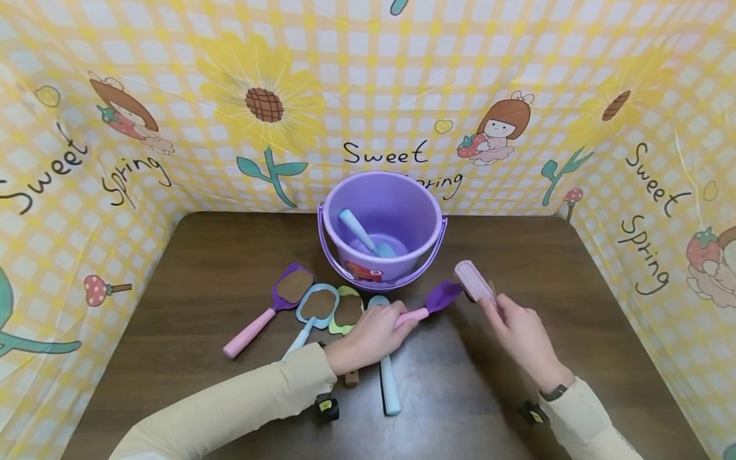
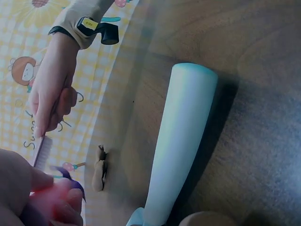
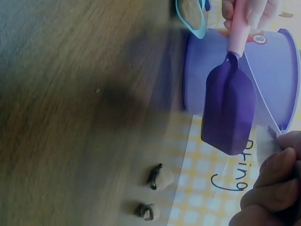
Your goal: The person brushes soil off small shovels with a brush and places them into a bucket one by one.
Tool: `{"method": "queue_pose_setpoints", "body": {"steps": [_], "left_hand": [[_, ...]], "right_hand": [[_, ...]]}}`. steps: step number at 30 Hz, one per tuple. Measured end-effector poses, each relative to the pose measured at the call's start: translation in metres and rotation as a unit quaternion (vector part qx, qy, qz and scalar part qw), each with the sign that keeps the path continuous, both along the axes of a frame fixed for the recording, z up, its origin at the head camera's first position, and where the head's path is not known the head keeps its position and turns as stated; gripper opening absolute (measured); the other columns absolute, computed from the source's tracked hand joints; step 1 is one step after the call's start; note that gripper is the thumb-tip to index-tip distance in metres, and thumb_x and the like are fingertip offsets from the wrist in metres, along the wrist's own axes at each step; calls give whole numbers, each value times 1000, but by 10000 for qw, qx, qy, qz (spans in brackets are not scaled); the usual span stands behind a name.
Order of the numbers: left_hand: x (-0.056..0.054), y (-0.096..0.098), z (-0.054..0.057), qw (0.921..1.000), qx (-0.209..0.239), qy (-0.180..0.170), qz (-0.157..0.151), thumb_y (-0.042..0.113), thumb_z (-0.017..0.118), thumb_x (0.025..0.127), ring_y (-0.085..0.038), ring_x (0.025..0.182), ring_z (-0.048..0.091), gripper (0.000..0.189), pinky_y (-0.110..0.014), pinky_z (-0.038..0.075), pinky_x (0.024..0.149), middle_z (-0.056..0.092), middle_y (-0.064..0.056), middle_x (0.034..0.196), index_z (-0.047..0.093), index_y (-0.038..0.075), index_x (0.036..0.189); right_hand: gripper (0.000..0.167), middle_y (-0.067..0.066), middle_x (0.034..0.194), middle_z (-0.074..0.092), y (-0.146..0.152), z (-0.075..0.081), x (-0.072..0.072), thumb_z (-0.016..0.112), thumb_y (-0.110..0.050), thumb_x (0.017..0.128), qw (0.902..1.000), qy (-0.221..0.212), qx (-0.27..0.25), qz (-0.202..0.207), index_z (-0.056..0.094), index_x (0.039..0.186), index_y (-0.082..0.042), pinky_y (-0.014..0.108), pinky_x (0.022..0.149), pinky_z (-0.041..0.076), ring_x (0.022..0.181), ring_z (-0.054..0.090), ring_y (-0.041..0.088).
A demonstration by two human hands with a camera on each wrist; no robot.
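My left hand (image 1: 370, 335) grips the pink handle of a toy shovel (image 1: 441, 296), its purple blade pointing right, in front of the bucket. My right hand (image 1: 523, 332) holds a pink brush (image 1: 474, 281) near the blade's tip, bristles partly hidden. In the right wrist view the shovel blade (image 3: 229, 108) is raised over the table, and its visible face carries nothing. Small brown lumps (image 3: 162, 177) lie on the table beyond; the left wrist view shows brown lumps (image 2: 99, 175) too. A light blue handle (image 1: 390, 386) lies below my left hand, its head partly covered.
A purple bucket (image 1: 339, 191) stands at the back middle, a light blue tool (image 1: 356, 229) inside. Left of my hands lie a purple shovel (image 1: 255, 332) with a brown middle, a blue-rimmed tool (image 1: 299, 338) and a green-rimmed one (image 1: 347, 292). Printed cloth (image 1: 368, 96) walls the table.
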State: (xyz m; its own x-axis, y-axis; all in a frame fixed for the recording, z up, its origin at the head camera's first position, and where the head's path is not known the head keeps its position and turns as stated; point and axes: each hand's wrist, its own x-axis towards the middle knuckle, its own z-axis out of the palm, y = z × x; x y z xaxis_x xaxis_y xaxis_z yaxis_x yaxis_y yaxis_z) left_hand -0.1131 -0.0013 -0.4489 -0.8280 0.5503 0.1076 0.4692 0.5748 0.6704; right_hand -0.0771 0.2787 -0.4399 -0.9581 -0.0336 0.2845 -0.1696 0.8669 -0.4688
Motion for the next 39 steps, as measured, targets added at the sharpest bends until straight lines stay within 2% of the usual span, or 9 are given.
{"method": "queue_pose_setpoints", "body": {"steps": [10,11,13,18,19,20,21,32,39], "left_hand": [[-4,3,-1,9990,-188,-399,8,24,44,112,-15,59,48,32,-30,43,57,47,0,68,58,8,87],[-4,3,-2,9989,-186,-422,8,24,44,112,-16,60,49,32,-32,44,58,49,-1,69,58,8,87],[-10,4,-19,9992,-37,-385,23,38,39,113,-14,59,49,42,-32,44,57,49,2,67,58,13,85],[-10,5,-18,9971,275,-705,13,49,44,110,-9,56,47,48,-28,42,55,48,6,64,57,16,78],[-8,4,-10,9957,321,-866,14,46,51,108,-9,57,48,44,-27,43,56,50,5,64,59,15,78],[-5,3,0,9953,293,-928,-1,38,58,107,-9,57,49,38,-27,43,56,51,5,65,60,13,79],[-5,3,1,9952,323,-919,-1,38,61,105,-8,56,48,37,-25,42,56,50,6,64,60,13,78],[-5,2,-1,9966,326,-694,-314,27,63,103,-6,54,45,28,-23,40,54,47,8,62,61,15,79],[-3,4,-4,9979,309,-517,-250,24,62,104,-4,53,44,28,-22,39,52,46,9,62,60,16,77]], "right_hand": [[25,-5,64,44,-9,-3,2,64,-25,105,9957,-785,-145,480,56,87,-10,26,48,33,54,43,11],[25,-5,64,43,-10,-4,1,64,-24,105,9953,-781,-164,543,56,86,-10,25,48,33,54,43,10],[26,-8,63,40,-13,-7,1,65,-23,104,9949,-677,-199,715,53,83,-13,24,47,31,52,40,7],[31,-13,62,31,-18,-13,-1,67,-21,103,9926,-440,-127,1123,48,79,-17,23,46,28,50,32,1],[30,-13,62,31,-19,-15,-1,67,-21,103,9924,-450,-113,1140,48,79,-17,23,47,29,50,32,1],[30,-13,62,31,-19,-16,-1,66,-21,104,9924,-472,-109,1130,49,79,-17,23,47,29,50,33,1],[29,-12,62,31,-18,-18,-2,65,-20,104,9927,-481,-102,1100,49,80,-16,23,47,30,50,33,2],[35,-1,62,35,-6,-17,-6,53,-27,110,9961,-874,16,105,49,81,-8,34,52,36,54,44,19],[30,-6,63,36,-10,-13,-2,58,-27,108,9948,-840,-64,571,52,83,-11,28,50,34,53,41,11]]}}
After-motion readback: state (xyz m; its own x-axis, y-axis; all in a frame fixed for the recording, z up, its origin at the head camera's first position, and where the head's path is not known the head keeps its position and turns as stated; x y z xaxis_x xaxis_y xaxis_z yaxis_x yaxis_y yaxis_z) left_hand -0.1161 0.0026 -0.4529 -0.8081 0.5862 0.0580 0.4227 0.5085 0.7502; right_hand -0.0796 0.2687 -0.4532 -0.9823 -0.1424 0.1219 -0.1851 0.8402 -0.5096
